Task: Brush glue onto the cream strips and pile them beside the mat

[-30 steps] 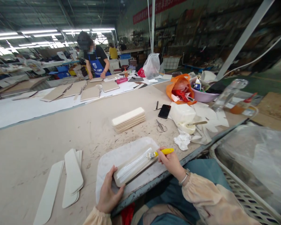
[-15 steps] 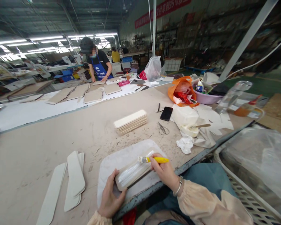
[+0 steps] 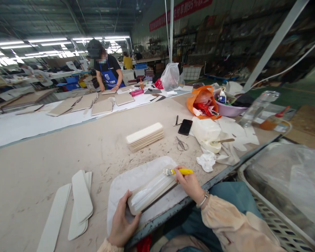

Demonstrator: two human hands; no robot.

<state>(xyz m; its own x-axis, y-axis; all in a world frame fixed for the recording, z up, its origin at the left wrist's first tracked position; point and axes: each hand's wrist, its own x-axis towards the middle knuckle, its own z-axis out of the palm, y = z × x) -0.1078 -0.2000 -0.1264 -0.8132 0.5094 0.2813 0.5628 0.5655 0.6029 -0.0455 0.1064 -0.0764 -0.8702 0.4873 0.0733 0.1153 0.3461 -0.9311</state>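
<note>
A long board with rounded corners (image 3: 149,192) lies on a white sheet (image 3: 118,185) at the table's near edge, its top streaked with something wet and shiny. My left hand (image 3: 123,224) grips the board's left end, thumb on the near side and fingers on the far side. In my right hand (image 3: 190,183) is a paintbrush with a yellow handle (image 3: 186,171). Its bristles, coated in white, are over the right part of the board; whether they touch it I cannot tell. Beyond the sheet is a stack of similar boards (image 3: 145,136).
Loose pale strips (image 3: 82,196) lie at the left. On the right are scissors (image 3: 182,144), a phone (image 3: 185,127), crumpled paper (image 3: 206,161), a white tub (image 3: 211,145) with a stick and an orange bag (image 3: 202,101). A co-worker (image 3: 109,70) handles panels across the table.
My right hand has moved the paintbrush to the right along the board. My left hand keeps its hold on the left end. The view has shifted slightly.
</note>
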